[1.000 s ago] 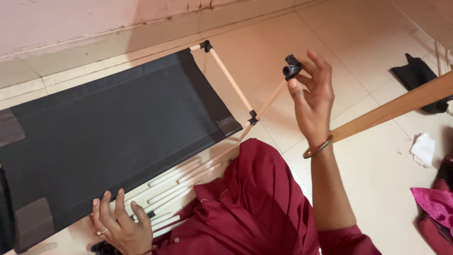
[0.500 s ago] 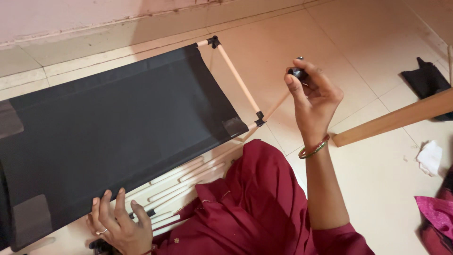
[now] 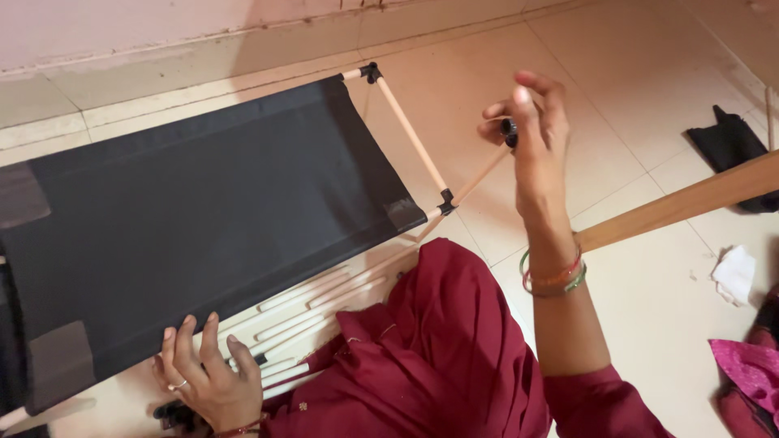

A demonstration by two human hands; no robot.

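Note:
A black fabric panel (image 3: pixel 203 219) is stretched over a frame of pale rods with black corner joints (image 3: pixel 445 200) on the tiled floor. My right hand (image 3: pixel 531 138) is raised and pinches a small black connector (image 3: pixel 509 132) at the end of a thin pale rod (image 3: pixel 479 177) that runs down to the near right corner joint. My left hand (image 3: pixel 207 381) rests flat on several loose pale rods (image 3: pixel 312 312) at the panel's near edge, beside my dark red clothing.
A wooden bar (image 3: pixel 682 203) slants across the right side. A black bag (image 3: pixel 730 142) lies far right, a crumpled white paper (image 3: pixel 734 272) and pink cloth (image 3: pixel 746 369) nearer. A wall base runs along the top.
My right hand has turned and shifted slightly left with the connector, its back now facing me. The view has drifted so the frame sits lower. My left hand stays put.

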